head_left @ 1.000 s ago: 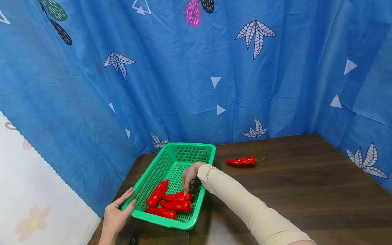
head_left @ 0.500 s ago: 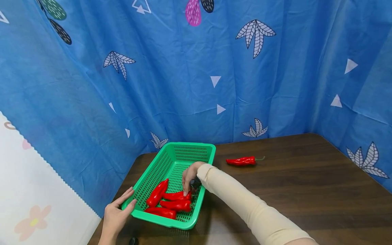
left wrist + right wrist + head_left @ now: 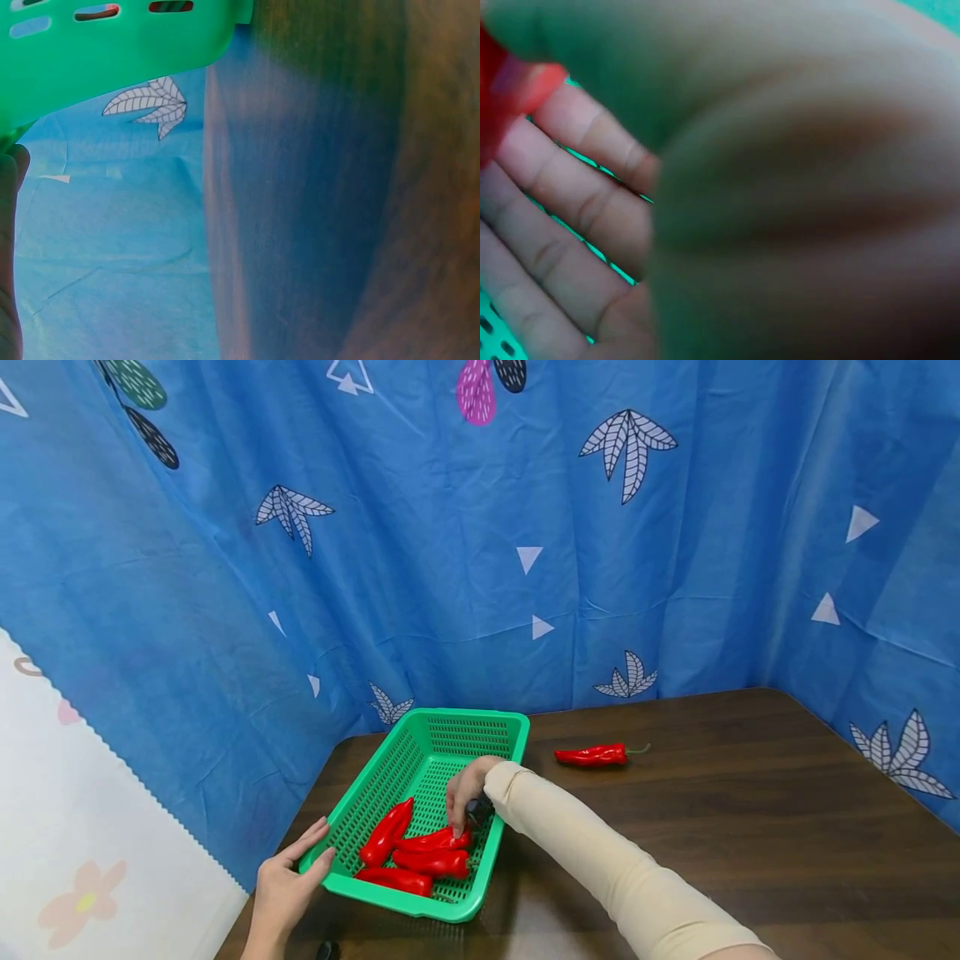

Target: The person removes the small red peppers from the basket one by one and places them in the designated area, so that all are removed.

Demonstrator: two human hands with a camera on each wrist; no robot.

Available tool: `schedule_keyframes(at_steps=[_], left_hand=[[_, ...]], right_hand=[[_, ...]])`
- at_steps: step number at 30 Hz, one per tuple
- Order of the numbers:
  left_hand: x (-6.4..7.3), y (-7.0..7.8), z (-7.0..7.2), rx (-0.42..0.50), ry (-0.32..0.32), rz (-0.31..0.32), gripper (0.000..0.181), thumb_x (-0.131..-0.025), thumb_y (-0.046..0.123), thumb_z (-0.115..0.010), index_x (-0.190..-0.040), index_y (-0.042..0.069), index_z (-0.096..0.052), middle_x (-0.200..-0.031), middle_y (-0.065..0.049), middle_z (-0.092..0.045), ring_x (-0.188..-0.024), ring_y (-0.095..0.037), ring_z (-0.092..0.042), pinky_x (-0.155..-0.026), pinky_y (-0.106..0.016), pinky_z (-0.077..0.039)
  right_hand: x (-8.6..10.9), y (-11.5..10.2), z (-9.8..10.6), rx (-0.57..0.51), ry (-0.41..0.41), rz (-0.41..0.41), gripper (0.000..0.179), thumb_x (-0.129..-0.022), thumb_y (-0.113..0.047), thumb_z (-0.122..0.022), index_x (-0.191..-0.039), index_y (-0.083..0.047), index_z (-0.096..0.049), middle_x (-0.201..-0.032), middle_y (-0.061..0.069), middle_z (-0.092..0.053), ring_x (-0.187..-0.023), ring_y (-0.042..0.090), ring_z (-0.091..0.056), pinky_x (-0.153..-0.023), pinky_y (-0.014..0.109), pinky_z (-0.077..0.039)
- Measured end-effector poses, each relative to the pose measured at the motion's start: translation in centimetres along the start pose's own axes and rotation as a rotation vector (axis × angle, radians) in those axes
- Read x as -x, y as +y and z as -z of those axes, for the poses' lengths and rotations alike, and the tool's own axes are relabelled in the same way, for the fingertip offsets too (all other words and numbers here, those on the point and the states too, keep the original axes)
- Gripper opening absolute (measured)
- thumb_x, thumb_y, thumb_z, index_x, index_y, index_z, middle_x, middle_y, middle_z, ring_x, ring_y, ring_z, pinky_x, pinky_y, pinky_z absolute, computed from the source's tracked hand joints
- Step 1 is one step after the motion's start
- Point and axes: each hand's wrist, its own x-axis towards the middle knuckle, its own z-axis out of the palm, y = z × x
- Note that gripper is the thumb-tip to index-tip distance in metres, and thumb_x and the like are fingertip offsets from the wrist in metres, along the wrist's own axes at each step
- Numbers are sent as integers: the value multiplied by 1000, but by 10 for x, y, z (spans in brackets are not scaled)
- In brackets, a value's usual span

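Note:
In the head view, a green plastic basket (image 3: 420, 906) stands on the brown table with several red peppers inside. My right hand (image 3: 468, 789) reaches down into it and pinches one red pepper (image 3: 433, 841) near its right end. In the right wrist view, the thumb and fingertips meet at the red pepper (image 3: 514, 94), while the other fingers lie fairly straight. At the basket's near left corner, my left hand (image 3: 287, 881) holds the rim between thumb and fingers. The left wrist view shows the basket wall (image 3: 112, 60) and only a sliver of a finger (image 3: 9, 247).
Another red pepper (image 3: 592, 755) with a green stem lies on the table (image 3: 720, 810), right of the basket. A blue patterned curtain (image 3: 450, 568) hangs behind and along the sides. At the bottom edge sits a small black object (image 3: 327, 951), and a white flowered cloth (image 3: 90, 827) is at left.
The pinched pepper has tilted slightly, its right end a little higher than before. My left hand, the basket and the other peppers stay where they were.

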Motion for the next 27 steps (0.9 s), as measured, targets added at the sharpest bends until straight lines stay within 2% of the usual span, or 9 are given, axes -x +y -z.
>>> schedule_keyframes(at_steps=[4,8,10,17,23,27], left_hand=[[0,1,0,-1,-2,-1,38,-83,5,-80,-121,3,-73,-124,17,-64,-99,26,-54,-78,-2,-49],[0,3,1,9,-5,-12,38,-84,6,-80,-121,2,-73,-128,6,-66,-99,26,-54,-78,-3,-50],[0,4,1,11,-6,-15,38,-84,6,-80,-121,2,-73,-128,4,-66,-99,25,-54,-78,-3,-50],[1,3,0,9,-4,-1,38,-84,5,-80,-121,2,-73,-123,20,-64,-99,25,-54,-79,-5,-51],[0,3,1,11,-5,3,38,-84,5,-79,-122,2,-73,-123,21,-63,-100,25,-54,-80,-6,-52],[0,3,1,10,-6,8,38,-84,5,-80,-121,3,-73,-122,22,-63,-100,25,-54,-80,-6,-52]], right_hand=[[-2,2,0,34,33,22,7,-90,-20,-73,-94,-16,-77,-86,-11,-69,-78,3,-59,-73,18,-52],[-1,0,0,41,49,36,5,-90,-20,-72,-91,-17,-76,-82,-10,-67,-74,4,-58,-70,18,-51],[-1,0,-1,42,60,36,4,-90,-20,-72,-90,-18,-76,-82,-10,-67,-74,4,-57,-69,19,-50],[0,-1,0,57,97,60,3,-89,-21,-72,-90,-18,-74,-81,-12,-65,-75,3,-55,-71,18,-49],[-1,-1,1,48,117,97,3,-88,-19,-72,-88,-17,-74,-81,-12,-65,-74,3,-54,-69,19,-48],[-3,1,2,-25,126,110,4,-87,-15,-71,-89,-16,-74,-81,-10,-66,-73,5,-57,-68,20,-50]])
